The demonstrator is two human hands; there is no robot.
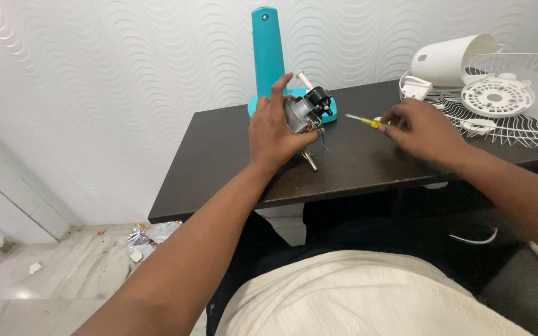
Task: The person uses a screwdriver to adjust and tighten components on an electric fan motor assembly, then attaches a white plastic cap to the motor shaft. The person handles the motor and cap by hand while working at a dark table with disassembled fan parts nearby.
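My left hand grips a small fan motor, a grey metal body with a black part on top, a steel shaft pointing down and thin wires hanging from it, held just above the dark table. My right hand holds a yellow-handled screwdriver by its handle, its metal tip pointing left toward the motor, a short gap apart from it.
A teal fan stand rises behind the motor at the table's back edge. A white fan housing and a white wire grille lie at the right. Crumpled foil and scraps litter the floor at the left.
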